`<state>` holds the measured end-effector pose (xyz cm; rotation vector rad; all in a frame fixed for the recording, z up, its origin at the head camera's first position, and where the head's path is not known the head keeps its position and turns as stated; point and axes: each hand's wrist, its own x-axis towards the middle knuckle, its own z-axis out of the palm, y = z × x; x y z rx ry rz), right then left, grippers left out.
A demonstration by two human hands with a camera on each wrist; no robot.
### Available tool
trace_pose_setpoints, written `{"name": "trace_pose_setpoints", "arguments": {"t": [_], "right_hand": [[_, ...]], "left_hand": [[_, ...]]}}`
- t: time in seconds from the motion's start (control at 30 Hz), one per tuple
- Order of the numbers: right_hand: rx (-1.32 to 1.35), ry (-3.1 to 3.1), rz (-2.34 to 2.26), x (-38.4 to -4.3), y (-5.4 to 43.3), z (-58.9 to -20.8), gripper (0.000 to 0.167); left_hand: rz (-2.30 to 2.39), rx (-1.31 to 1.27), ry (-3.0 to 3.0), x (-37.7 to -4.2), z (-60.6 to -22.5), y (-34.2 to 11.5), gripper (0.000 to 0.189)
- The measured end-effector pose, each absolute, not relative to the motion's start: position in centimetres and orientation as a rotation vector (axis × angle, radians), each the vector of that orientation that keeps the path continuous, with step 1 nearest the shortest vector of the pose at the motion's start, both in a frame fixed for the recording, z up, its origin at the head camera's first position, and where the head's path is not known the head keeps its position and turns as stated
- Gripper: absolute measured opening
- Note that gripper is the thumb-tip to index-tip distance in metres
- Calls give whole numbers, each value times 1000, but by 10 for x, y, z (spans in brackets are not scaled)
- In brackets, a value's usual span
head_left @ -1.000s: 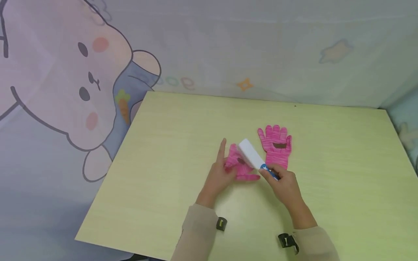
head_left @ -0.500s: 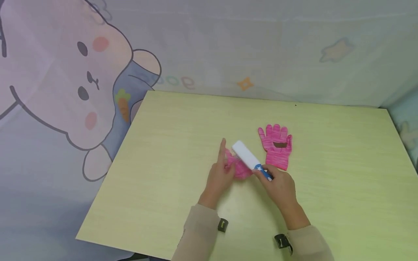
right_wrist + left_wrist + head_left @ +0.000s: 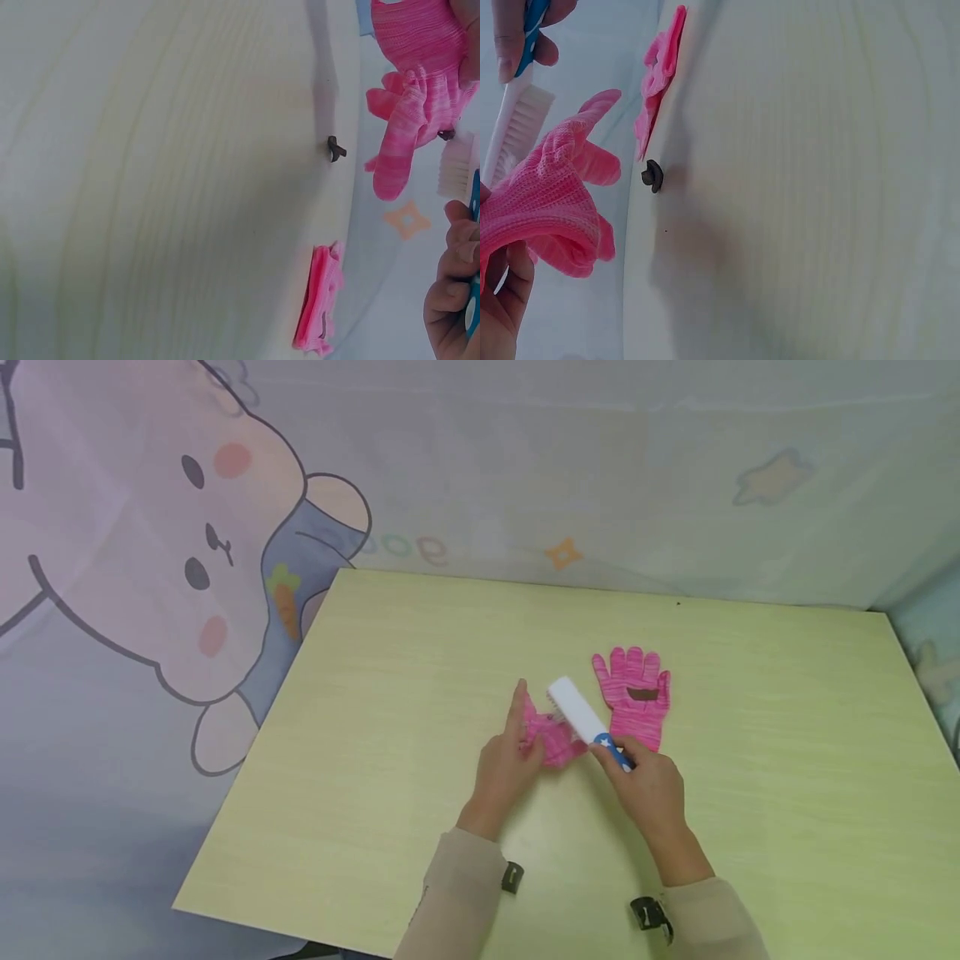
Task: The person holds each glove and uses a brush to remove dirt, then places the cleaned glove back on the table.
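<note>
My left hand holds a pink knit glove by its cuff, thumb on the near side and index finger pointing away. The left wrist view shows this glove raised off the table, its fingers drooping. My right hand grips a brush by its blue handle with white stars. The white bristles face the held glove, close to a dark patch on it. Whether they touch it, I cannot tell. A second pink glove lies flat, fingers away from me, with a dark brown patch.
A pale yellow table lies under everything. On it, a small dark brown piece shows in both wrist views below the held glove. Behind the table hangs a printed cloth. Black straps show near the sleeves.
The brush moved left and toward me over the held glove, then back right and away. The held glove shifted and crumpled under it. The flat glove stayed put.
</note>
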<state>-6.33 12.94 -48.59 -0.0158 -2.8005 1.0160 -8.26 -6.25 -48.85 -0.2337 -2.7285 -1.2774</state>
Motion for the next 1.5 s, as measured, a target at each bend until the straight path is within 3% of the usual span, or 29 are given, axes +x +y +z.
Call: {"name": "trace_pose_setpoints", "arguments": {"t": [0.2,0.37,0.57,0.7,0.83,0.97,1.5], "right_hand": [[-94,-2710,1173,-63,133,-483,32],[25,-2714,1310,-61,128,-482,30],[45,-2729,1373,-59,123,-484,30],[48,-2718,1361,-58,122,-485,30],[43,-2687,1297,-57,120,-485,30],[79,-2722,1240,-56,118,-485,27],[-25,-2787,1076,-58,122,-485,38]], "left_hand": [[-1300,-201,-2729,-83,-484,-64,84],[-1392,-149,-2727,-85,-486,-62,90],[-1934,-33,-2433,-88,-491,-59,102],[-2206,101,-2266,-90,-493,-61,94],[-2207,228,-2257,-90,-493,-60,82],[-2132,276,-2269,-90,-492,-56,83],[-2126,133,-2165,-86,-493,-50,89]]}}
